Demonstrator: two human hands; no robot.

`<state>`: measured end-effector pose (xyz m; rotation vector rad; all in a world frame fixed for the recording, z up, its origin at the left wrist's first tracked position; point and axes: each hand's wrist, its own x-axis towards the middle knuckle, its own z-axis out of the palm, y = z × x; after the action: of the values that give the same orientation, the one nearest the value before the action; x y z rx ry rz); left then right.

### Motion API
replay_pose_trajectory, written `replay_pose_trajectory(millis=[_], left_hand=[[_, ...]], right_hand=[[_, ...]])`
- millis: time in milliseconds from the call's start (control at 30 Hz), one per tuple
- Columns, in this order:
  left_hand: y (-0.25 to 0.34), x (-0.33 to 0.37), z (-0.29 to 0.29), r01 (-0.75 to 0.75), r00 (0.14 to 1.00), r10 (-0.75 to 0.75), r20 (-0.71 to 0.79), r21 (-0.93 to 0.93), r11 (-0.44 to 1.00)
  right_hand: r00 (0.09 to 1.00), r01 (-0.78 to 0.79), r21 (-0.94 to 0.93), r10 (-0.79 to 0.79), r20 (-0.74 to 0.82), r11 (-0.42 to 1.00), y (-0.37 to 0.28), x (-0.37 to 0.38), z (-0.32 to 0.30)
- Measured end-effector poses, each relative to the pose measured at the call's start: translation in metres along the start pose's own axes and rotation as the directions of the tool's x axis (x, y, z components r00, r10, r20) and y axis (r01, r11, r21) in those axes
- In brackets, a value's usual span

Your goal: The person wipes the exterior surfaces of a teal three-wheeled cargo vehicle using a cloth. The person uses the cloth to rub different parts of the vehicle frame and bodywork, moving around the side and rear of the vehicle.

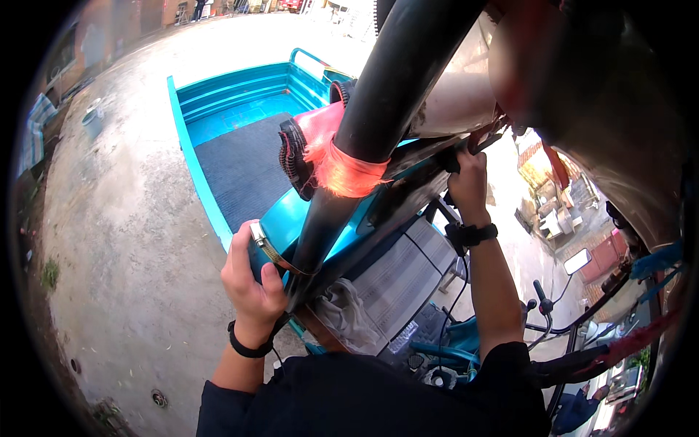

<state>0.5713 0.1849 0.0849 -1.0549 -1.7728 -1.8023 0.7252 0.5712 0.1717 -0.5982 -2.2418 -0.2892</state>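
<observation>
My left hand is closed round the left end of a dark, blue-edged panel, thumb toward me. Beside its fingers, a metal hose clamp circles the base of a slanting black pole. Orange-red fabric is tied round that pole higher up, and a black ribbed piece sticks out behind it. My right hand reaches farther forward, its fingers curled over the panel's right end; the fingertips are partly hidden. Black bands circle both wrists.
Behind the panel lies a turquoise cargo bed with a grey mat. Below me are a striped seat, a crumpled whitish cloth and handlebars with a mirror. A bucket stands on the concrete at left.
</observation>
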Motion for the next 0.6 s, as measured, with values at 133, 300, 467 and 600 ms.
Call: replay_pose_trajectory(millis=[133, 300, 467, 600], left_hand=[[0.003, 0.001, 0.002, -0.010, 1.000, 0.010, -0.006, 0.015, 1.000], [0.003, 0.001, 0.002, -0.001, 1.000, 0.001, 0.011, 0.031, 1.000], [0.002, 0.001, 0.002, 0.005, 1.000, -0.006, 0.010, 0.038, 0.999], [0.002, -0.001, 0.002, 0.013, 1.000, -0.013, 0.002, 0.032, 0.999]], right_hand=[[0.998, 0.054, 0.046, -0.053, -0.032, 0.997, -0.039, -0.012, -0.010], [0.992, 0.125, 0.059, -0.126, 0.026, 0.990, -0.086, -0.022, -0.036], [0.973, 0.230, 0.063, -0.230, 0.006, 0.971, -0.124, -0.040, -0.048], [0.925, 0.379, -0.048, -0.380, -0.019, 0.924, -0.123, -0.048, -0.046]])
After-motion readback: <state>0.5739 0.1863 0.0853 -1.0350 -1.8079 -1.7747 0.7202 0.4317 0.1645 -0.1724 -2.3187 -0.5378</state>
